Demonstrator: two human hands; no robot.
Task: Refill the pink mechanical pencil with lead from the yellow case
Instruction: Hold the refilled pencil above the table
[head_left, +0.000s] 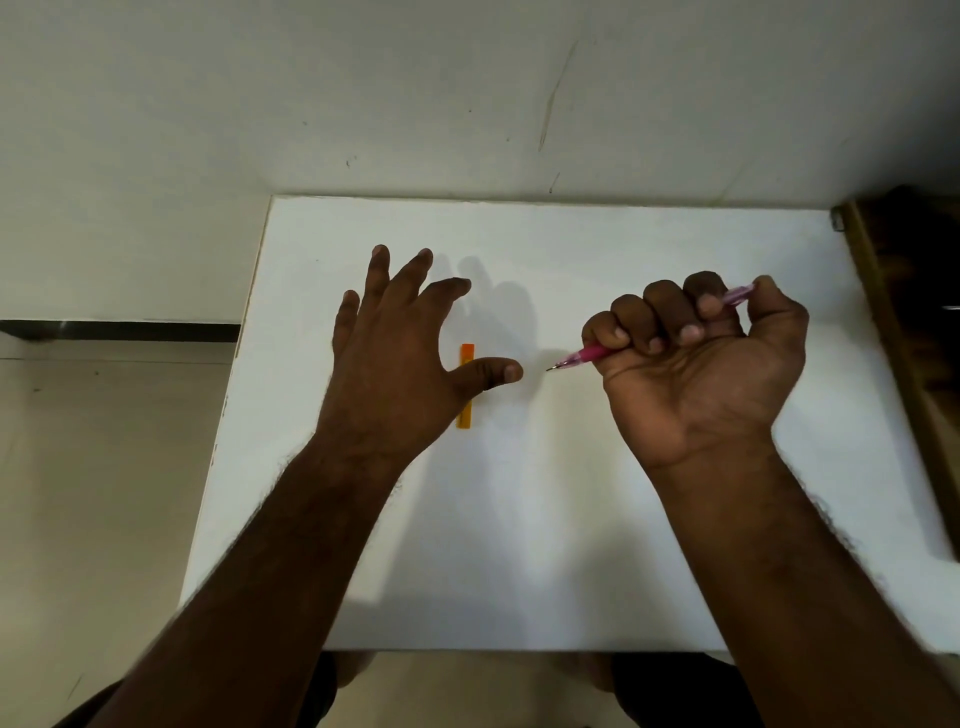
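Note:
The pink mechanical pencil (587, 355) is gripped in the fist of my right hand (696, 364), palm turned up; its tip points left and its clear pink cap end sticks out past my thumb. A slim yellow-orange lead case (467, 355) lies flat on the white table (545, 545), running away from me. My left hand (400, 364) hovers over it with fingers spread and holds nothing. The thumb crosses over the middle of the case and hides that part. I cannot tell whether the thumb touches it.
The white table stands against a pale wall. A dark wooden piece of furniture (914, 312) borders its right edge. Beige floor tiles (104, 493) lie beyond the left edge. My knees show just under the near edge.

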